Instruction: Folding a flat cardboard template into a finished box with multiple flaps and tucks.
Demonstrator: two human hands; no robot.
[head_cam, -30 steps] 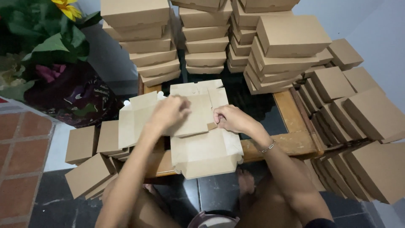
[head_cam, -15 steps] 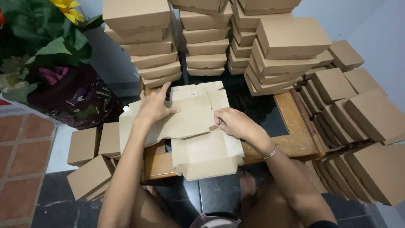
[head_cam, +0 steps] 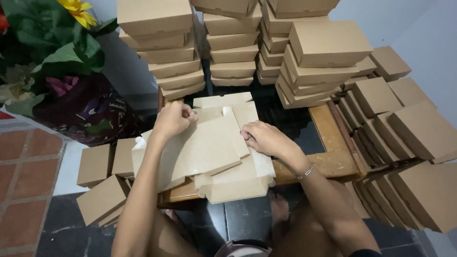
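Stacks of closed brown cardboard boxes crowd the far edge of a low wooden table with a dark glass top, rising in several columns against a pale wall, and more closed boxes stand on edge in rows beyond the table's right edge. At the table's near edge lies a flat, unfolded box blank — pale brown card with flaps spread out, its front part hanging a little over the near edge and its far flaps reaching toward the middle of the glass. The left hand rests on the blank's far left part, fingers curled into a loose fist that presses down on the card near a raised flap; whether it pinches the flap or only pushes on it I cannot tell. The right hand lies on the blank's right side, fingers bent and narrow, fingertips tucked against the edge of a folded panel — touching it, with the palm flat over the card. A thin chain bracelet circles the right wrist. Off the table's left edge, a few more closed boxes sit on the floor, partly on dark tile and just beside red tiles. At the far left corner stands a bouquet with green leaves and a yellow flower, wrapped in dark patterned paper.
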